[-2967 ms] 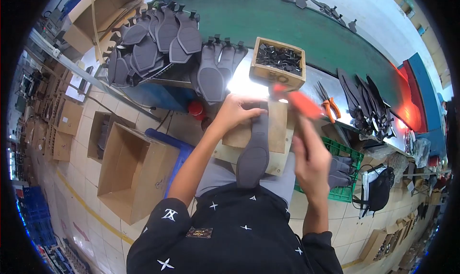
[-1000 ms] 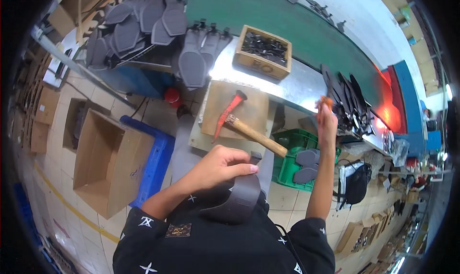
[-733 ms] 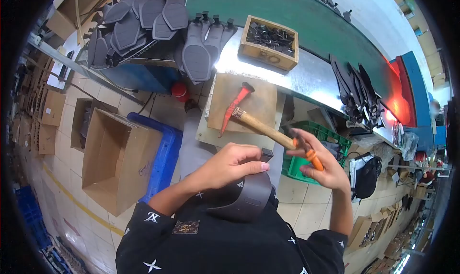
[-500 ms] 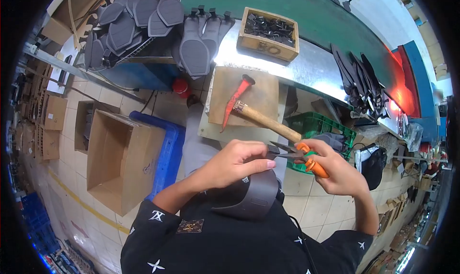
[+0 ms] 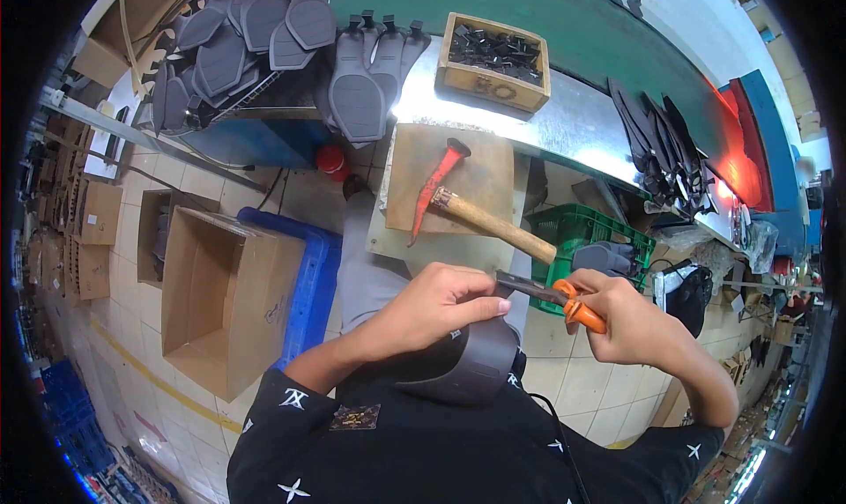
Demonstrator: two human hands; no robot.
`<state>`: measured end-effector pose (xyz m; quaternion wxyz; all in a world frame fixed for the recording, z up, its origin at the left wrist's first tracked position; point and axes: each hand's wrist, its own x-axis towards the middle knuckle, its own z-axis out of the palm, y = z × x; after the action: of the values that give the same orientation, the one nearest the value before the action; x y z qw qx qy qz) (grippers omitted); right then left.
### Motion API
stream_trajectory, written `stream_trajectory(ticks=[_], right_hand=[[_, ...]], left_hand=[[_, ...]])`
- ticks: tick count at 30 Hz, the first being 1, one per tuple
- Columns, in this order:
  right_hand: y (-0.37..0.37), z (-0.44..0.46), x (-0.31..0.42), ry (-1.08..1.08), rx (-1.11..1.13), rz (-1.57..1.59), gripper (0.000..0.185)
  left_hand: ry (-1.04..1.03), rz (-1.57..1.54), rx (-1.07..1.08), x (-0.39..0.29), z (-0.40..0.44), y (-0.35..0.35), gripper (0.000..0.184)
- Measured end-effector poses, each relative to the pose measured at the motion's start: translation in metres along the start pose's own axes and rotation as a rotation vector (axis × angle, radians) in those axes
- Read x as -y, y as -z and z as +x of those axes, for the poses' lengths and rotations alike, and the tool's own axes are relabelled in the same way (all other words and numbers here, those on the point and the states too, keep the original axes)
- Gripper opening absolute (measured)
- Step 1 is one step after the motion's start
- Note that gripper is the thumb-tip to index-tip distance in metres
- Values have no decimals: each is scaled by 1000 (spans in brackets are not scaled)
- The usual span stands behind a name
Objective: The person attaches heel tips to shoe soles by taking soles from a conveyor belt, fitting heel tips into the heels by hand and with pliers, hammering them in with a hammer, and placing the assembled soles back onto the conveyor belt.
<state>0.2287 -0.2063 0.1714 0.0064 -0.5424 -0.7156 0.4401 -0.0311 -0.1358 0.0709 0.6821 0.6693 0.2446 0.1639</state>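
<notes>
My left hand [image 5: 432, 310] pinches the heel end of a dark grey shoe sole [image 5: 480, 359], which curves against my shirt. My right hand [image 5: 617, 315] is wrapped round the orange handles of the pliers [image 5: 584, 316]. The pliers' jaws meet the heel end of the sole beside my left thumb; the exact grip there is too small to tell. Beyond my hands, a hammer with a red head and wooden handle [image 5: 498, 226] lies on a brown board [image 5: 485, 165].
A wooden box [image 5: 493, 88] of small black parts stands on the metal bench edge [image 5: 573, 143]. Grey soles [image 5: 359, 99] are piled at the left, dark strips [image 5: 665, 147] at the right. A cardboard box [image 5: 256, 310] and green crate [image 5: 648, 240] stand below.
The hammer now lies on the board. My right hand has brought the pliers from the right to the sole's heel end, and their jaws have closed in. My left hand has stayed nearly still lately.
</notes>
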Motion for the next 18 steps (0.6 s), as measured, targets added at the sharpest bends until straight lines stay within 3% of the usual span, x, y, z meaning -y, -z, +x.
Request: stream_trajectory(ticks=[12, 15, 18], right_hand=[[5, -2, 20, -102, 58, -6, 22], [17, 1, 5, 71, 74, 140, 21], [20, 2, -6, 108, 67, 254, 23]], left_hand=[[34, -19, -54, -5, -10, -3, 33], [25, -10, -47, -18, -14, 1, 32], [-1, -43, -39, -20, -17, 1, 32]])
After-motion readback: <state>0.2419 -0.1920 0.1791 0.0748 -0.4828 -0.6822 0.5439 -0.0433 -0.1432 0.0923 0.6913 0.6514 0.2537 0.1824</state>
